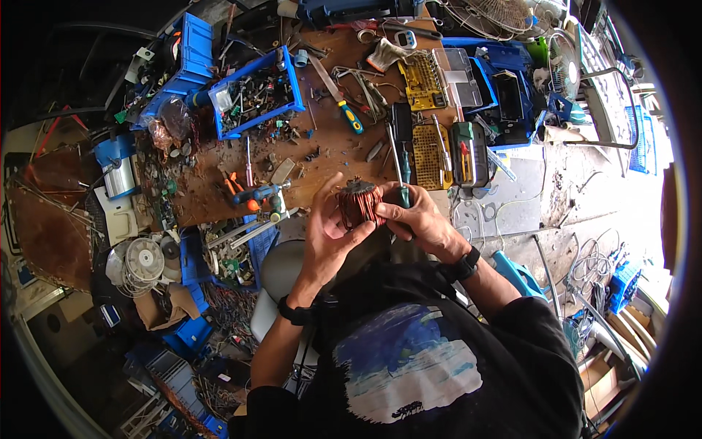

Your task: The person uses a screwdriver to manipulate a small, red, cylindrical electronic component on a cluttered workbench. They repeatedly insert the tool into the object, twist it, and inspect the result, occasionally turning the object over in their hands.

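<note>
Between my hands, over the near edge of the workbench, is a round coil (359,205) wound with copper-red wire, its top dark. My left hand (326,230) cups it from the left, thumb along the near side and fingers behind. From the right, my right hand (424,219) presses its thumb against the windings. A screwdriver (397,162) with a long shaft pointing away from me has its green handle within the right hand's fingers; part of the handle is hidden. Just left of the coil lie blue-and-orange handled tools (257,196) on the bench.
A blue bin (298,88) of small parts sits on the brown workbench (330,159). Beyond my hands lie a yellow-handled saw (341,101), yellow bit cases (426,146) and a work glove (387,55). A grey stool (285,267) stands beneath my left arm, near heaped wires.
</note>
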`<state>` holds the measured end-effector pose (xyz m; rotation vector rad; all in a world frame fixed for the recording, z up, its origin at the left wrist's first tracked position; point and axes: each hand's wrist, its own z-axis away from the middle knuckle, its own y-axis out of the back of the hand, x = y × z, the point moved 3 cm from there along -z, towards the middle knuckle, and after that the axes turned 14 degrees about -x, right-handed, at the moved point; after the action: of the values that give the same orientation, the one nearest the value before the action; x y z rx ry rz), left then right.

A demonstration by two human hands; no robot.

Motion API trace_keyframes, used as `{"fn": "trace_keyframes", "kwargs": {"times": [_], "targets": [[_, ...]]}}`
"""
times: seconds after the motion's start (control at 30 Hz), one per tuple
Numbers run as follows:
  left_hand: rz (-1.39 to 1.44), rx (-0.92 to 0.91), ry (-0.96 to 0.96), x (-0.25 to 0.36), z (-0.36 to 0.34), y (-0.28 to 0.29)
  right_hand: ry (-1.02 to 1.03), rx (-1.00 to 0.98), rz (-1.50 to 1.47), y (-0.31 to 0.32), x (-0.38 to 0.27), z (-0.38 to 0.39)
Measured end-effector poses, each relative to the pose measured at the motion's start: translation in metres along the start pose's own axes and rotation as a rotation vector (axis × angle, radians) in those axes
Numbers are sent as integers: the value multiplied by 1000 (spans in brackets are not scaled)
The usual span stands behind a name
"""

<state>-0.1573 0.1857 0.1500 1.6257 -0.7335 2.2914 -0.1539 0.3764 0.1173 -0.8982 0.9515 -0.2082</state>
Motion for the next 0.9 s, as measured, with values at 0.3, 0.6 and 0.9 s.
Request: {"fn": "trace_keyframes", "kwargs": {"times": [0.3,0.6,0.9], "targets": [[410,-6,105,-16,6,13,-31,76,159,1,-3,-3],[987,-59,54,-39,8,21,-3,135,292,-2,-6,-1],[1115,-95,24,-40,7,24,-59,1,568,0,-19,18]]}}
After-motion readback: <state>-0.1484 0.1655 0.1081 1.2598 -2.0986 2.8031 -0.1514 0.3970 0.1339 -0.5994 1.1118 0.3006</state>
